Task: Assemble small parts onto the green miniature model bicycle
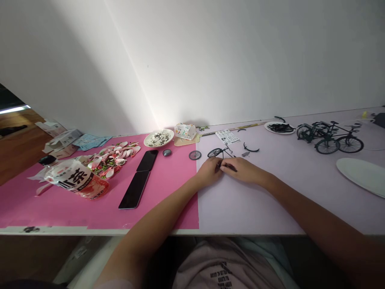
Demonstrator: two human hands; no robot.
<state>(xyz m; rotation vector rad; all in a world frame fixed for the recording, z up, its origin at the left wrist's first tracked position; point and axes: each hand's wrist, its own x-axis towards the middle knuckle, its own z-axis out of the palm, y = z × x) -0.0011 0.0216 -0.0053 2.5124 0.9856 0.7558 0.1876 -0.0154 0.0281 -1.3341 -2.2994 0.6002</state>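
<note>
The small black plastic model-bicycle frame [219, 152] lies on the counter [270, 200], at 12 o'clock from the hands. A thin dark piece [229, 165] is pinched by the right hand [242, 169]. The left hand [209, 171] is pressed against it with fingers curled, and its grip cannot be told. A fitting step is judged to be in hand. Fine, steady alignment is called for.

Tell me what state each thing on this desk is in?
Left hand: fingers pinched on the small bike frame.
Right hand: fingers pinching a thin dark part.
Small bike frame: half built, one wheel on.
Loose wheel: lying flat, unattached.
Phones: screens dark.
Bottle: lying on its side.
Finished model bikes: standing upright.
</note>
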